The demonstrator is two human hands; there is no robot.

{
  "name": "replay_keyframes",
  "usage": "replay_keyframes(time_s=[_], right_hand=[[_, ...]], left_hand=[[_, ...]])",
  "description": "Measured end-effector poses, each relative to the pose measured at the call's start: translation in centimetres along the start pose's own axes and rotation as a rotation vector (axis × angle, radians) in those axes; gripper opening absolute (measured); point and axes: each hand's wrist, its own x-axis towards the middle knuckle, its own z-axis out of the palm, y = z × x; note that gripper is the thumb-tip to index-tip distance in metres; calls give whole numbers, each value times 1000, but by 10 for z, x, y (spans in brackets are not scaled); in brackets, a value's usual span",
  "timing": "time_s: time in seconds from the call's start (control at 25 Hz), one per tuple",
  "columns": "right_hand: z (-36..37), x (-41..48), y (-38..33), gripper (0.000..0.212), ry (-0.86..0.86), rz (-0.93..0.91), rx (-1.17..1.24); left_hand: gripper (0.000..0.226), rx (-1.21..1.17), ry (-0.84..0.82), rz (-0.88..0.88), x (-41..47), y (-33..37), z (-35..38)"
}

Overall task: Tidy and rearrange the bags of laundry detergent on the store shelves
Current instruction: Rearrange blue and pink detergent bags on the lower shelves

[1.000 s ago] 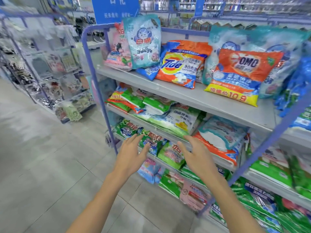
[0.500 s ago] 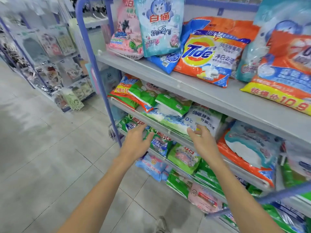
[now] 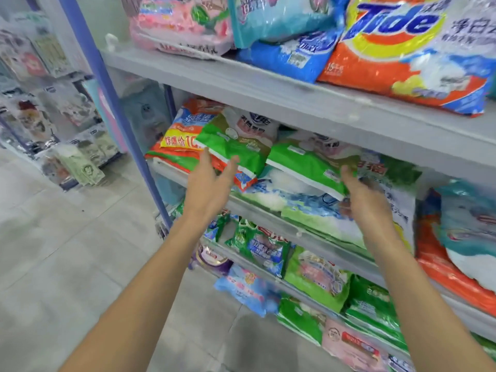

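Both hands have risen from the lower tier to the second shelf (image 3: 316,229) since the earlier frame, and the view has closed in on the rack. The left hand (image 3: 208,183) is reaching with its fingers spread and loosely curved, fingertips touching the lower edge of a green detergent bag (image 3: 236,146) that is lying tilted on top of an orange bag with a yellow price banner (image 3: 179,142); nothing is being pinched. The right hand (image 3: 362,194) is resting at the right corner of a second green bag (image 3: 306,165), thumb up against its front edge, the other fingers reaching under the corner out of view, so whether it is actually gripping the bag is unclear. That second green bag is lying flat over a white and blue-green bag (image 3: 322,213) on the same shelf. On the top shelf (image 3: 295,95) an orange Tide bag (image 3: 408,55) is leaning beside a blue bag (image 3: 290,56) and a pink bag (image 3: 177,30). Below the hands, the lower tier is holding more green bags (image 3: 316,280) and a light blue bag (image 3: 247,291), crowded together and overlapping. A purple upright post (image 3: 112,111) is framing the rack's left end.
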Motion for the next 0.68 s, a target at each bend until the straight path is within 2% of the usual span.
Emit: replay_keyframes(time_s=[0.08, 0.2, 0.24, 0.28, 0.36, 0.4, 0.52, 0.56, 0.68], right_hand=[[10, 20, 1, 60, 23, -51, 39], [26, 42, 3, 71, 68, -54, 219], [30, 49, 4, 69, 72, -62, 279], [34, 54, 5, 55, 47, -71, 349], [36, 56, 9, 17, -37, -71, 454], [34, 51, 9, 7, -86, -62, 467], [26, 30, 7, 17, -184, -29, 457], [20, 22, 7, 21, -205, 1, 450], [6, 10, 6, 32, -305, 41, 452]], left_hand=[[84, -136, 148, -47, 36, -10, 4], [84, -378, 316, -92, 86, -22, 9], [80, -414, 328, -99, 96, -26, 10], [73, -419, 320, -114, 104, -33, 12], [61, -457, 273, -153, 113, -37, 12], [54, -520, 223, -168, 114, -36, 11], [21, -657, 88, -219, 93, -30, -1], [17, -668, 38, -266, 84, -31, -7], [30, -578, -205, -412, 64, -29, -28]])
